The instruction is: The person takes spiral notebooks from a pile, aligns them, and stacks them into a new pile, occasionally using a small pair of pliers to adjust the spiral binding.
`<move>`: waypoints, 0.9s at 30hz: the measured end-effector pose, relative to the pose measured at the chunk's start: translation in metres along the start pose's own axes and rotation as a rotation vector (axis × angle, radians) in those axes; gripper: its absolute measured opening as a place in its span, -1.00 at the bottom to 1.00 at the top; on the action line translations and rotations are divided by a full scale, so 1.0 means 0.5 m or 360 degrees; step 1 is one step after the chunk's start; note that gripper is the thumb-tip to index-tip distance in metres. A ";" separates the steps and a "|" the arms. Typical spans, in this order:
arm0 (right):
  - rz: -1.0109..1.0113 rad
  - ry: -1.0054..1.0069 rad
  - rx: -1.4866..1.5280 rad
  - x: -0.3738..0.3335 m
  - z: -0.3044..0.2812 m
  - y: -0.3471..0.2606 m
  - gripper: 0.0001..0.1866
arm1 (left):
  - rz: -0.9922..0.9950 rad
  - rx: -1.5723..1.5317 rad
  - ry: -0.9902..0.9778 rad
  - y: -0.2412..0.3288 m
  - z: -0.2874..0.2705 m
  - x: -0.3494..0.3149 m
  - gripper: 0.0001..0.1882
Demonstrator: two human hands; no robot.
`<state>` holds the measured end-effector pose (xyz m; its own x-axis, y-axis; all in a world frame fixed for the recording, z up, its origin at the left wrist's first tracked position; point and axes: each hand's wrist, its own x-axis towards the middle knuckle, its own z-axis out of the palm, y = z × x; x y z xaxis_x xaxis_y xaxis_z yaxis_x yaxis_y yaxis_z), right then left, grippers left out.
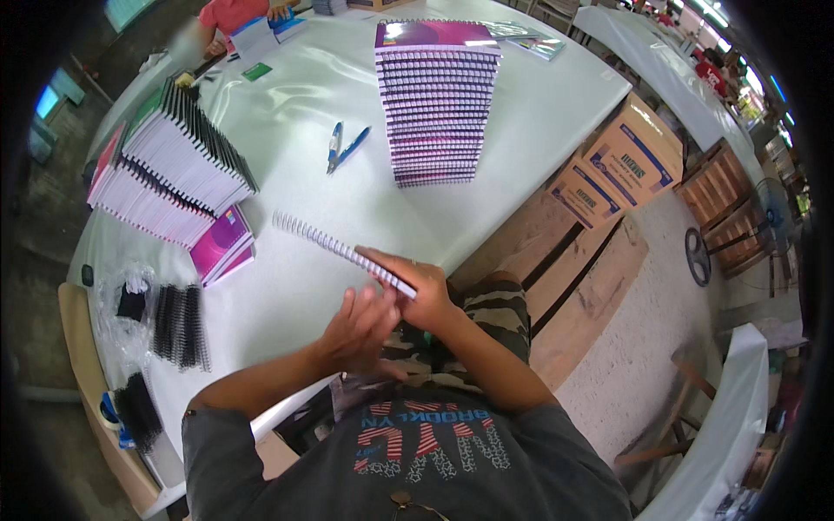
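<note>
A spiral notebook (382, 271), seen nearly edge-on, rests in my right hand (426, 291), whose fingers are closed round it at the near end. Its pale wire coil (304, 232) stretches toward the upper left over the table; how much of the coil lies beyond the pages I cannot tell. My left hand (363, 326) is just below the notebook's near end, slightly blurred, its fingers apart. Whether its fingertips touch the coil is not clear.
A tall stack of spiral notebooks (440, 113) stands ahead on the white table (304, 191), beside two blue pens (347, 149). At left are leaning notebooks (174, 165), purple booklets (226, 246) and black coils (180, 326). Cardboard boxes (621, 165) sit right. Another person (233, 19) works across.
</note>
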<state>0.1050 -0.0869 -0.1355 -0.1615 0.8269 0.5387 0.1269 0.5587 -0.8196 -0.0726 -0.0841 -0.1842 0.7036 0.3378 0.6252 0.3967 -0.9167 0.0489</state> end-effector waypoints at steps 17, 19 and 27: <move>-0.0232 -0.0136 -0.0745 0.058 0.025 -0.042 -0.14 | -0.1100 -0.1016 0.0136 0.015 -0.130 0.139 -0.56; -0.0057 -0.0404 -0.0619 0.071 0.001 -0.036 -0.20 | -0.1374 -0.1165 0.0175 -0.027 -0.102 0.096 -0.63; 0.0767 -0.0284 -0.0090 0.084 0.013 0.011 -0.84 | -0.1784 -0.1882 0.0414 -0.079 -0.057 0.051 -0.77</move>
<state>0.0923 -0.0494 -0.1186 -0.2352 0.9703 0.0567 0.2802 0.1236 -0.9519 -0.0872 -0.0453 -0.1480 0.2342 0.9718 -0.0288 -0.1194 0.0582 0.9911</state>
